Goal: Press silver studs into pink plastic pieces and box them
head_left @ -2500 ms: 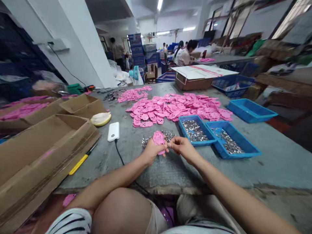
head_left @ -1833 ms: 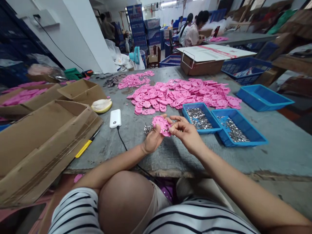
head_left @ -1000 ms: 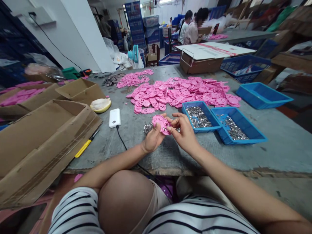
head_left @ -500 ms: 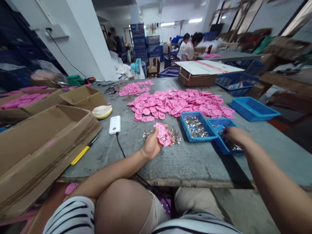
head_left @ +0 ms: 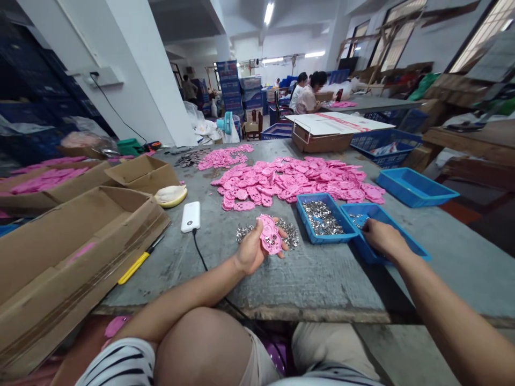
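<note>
My left hand (head_left: 251, 249) holds a flat pink plastic piece (head_left: 270, 235) between thumb and fingers, above the table; small metal bits show on its lower part. Beneath and behind it lies a scatter of small silvery metal parts (head_left: 290, 236). My right hand (head_left: 382, 237) reaches into a blue tray (head_left: 410, 247) of small metal parts, fingers bent down and pressed together; what they hold, if anything, is hidden. Just left of that tray, another blue tray (head_left: 325, 240) contains many similar metal parts (head_left: 322, 217).
Behind the trays spreads a big heap of pink pieces (head_left: 289, 179). An empty-looking blue tray (head_left: 416, 187) stands at right. Left are a white power bank (head_left: 190, 216) with a cable, a yellow cutter (head_left: 133, 268) and a long cardboard box (head_left: 92, 230). Other people sit farther back.
The camera view has tilted up slightly. My right hand has shifted left within the blue tray, toward its near-left side. My left hand keeps holding the pink piece in about the same place.
</note>
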The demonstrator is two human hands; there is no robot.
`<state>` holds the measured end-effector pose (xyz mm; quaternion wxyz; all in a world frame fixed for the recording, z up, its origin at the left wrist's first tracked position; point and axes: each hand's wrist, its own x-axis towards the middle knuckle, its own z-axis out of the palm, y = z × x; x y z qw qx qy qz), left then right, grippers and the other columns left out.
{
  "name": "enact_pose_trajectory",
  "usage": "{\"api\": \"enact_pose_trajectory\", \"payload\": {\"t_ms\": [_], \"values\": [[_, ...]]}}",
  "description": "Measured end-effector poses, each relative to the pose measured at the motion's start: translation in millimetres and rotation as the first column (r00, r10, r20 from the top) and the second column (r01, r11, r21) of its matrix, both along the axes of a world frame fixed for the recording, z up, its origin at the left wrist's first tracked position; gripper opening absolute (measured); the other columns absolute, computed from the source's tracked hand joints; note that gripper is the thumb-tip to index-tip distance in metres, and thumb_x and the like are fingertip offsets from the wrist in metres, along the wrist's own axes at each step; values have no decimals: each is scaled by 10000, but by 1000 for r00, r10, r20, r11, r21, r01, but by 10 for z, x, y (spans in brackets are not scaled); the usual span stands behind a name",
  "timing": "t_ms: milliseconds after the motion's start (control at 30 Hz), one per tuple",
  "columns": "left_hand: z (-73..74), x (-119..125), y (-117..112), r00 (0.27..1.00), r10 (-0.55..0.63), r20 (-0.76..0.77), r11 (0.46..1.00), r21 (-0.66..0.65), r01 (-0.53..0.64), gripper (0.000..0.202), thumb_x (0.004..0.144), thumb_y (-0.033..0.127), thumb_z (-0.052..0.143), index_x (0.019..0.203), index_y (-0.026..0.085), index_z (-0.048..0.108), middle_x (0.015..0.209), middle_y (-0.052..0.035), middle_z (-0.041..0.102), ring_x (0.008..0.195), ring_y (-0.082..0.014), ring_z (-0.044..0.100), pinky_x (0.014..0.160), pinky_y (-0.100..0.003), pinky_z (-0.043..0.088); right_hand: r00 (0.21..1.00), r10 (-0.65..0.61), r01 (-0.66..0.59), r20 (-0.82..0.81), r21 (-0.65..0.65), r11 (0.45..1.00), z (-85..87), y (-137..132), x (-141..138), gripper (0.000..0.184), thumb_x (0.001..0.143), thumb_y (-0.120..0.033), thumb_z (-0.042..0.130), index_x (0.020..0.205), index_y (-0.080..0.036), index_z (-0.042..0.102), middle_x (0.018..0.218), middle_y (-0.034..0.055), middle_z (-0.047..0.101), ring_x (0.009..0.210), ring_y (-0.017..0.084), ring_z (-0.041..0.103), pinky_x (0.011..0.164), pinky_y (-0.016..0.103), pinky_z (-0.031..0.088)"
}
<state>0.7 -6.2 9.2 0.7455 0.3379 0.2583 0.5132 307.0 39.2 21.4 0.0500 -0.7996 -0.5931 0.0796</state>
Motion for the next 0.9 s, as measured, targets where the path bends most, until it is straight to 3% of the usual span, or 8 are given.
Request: {"api": "enact_pose_trajectory", "payload": {"t_ms": [167, 267, 333, 400, 467, 567, 700, 900], "values": [[-47, 10, 23, 999, -25, -26, 1000, 1, 25, 560, 776, 566, 640, 1130, 147, 522, 842, -82, 688, 719, -223, 698, 512, -285, 542, 999, 3, 1, -39, 93, 996, 138, -28, 5, 184, 783, -139, 527, 622, -227, 520, 688, 124, 634, 625, 218, 574, 592, 328, 394], [-98, 10, 41, 996, -23, -88, 1000, 5, 23, 571, 675, 516, 755, 1049, 151, 525, 762, -50, 678, 600, -191, 669, 429, -251, 505, 960, -16, 77, -278, 211, 975, 281, -45, -125, 191, 796, -255, 556, 609, -229, 528, 589, 73, 586, 560, 197, 519, 561, 326, 374], [-119, 12, 50, 990, -16, -140, 1000, -7, 15, 586, 601, 437, 823, 1014, 149, 523, 715, -23, 663, 545, -165, 641, 408, -238, 496, 840, 91, 57, -535, 254, 965, 342, -84, -324, 273, 737, -441, 632, 597, -222, 547, 519, 32, 518, 497, 168, 444, 515, 317, 342], [-125, 15, 54, 983, -15, -181, 1000, -18, 12, 605, 548, 373, 854, 1000, 142, 524, 692, -9, 653, 525, -150, 625, 400, -231, 492, 662, 255, -78, -704, 273, 959, 350, -142, -598, 430, 581, -616, 709, 578, -212, 561, 503, 3, 478, 477, 136, 383, 492, 301, 318], [-122, 20, 54, 978, -19, -207, 1000, -20, 16, 611, 526, 332, 859, 1001, 139, 526, 695, -8, 652, 524, -147, 623, 396, -223, 484, 542, 352, -216, -763, 278, 936, 308, -204, -894, 511, 469, -678, 740, 552, -204, 568, 512, -6, 485, 492, 122, 375, 499, 287, 320], [-119, 27, 47, 974, -20, -226, 1000, -22, 16, 615, 504, 287, 859, 1003, 139, 531, 707, -6, 651, 527, -145, 626, 400, -221, 481, 453, 405, -356, -795, 255, 899, 199, -266, -1252, 517, 486, -684, 728, 544, -195, 568, 527, -10, 516, 516, 117, 401, 523, 273, 338], [-118, 37, 38, 967, 20, -254, 1000, -14, -24, 615, 476, 263, 871, 981, 140, 541, 699, 11, 630, 518, -128, 607, 397, -213, 474, 445, 440, -446, -780, 233, 864, 95, -259, -1444, 494, 533, -654, 712, 542, -189, 546, 532, -14, 546, 546, 118, 435, 549, 264, 351], [-95, 59, 43, 950, -1, -313, 1000, 12, 5, 620, 446, 302, 877, 941, 137, 543, 622, 20, 616, 498, -125, 589, 378, -203, 459, 457, 504, -604, -733, 161, 781, 92, -196, -1413, 382, 641, -561, 649, 585, -196, 552, 614, 23, 647, 585, 136, 484, 575, 262, 362]]}}
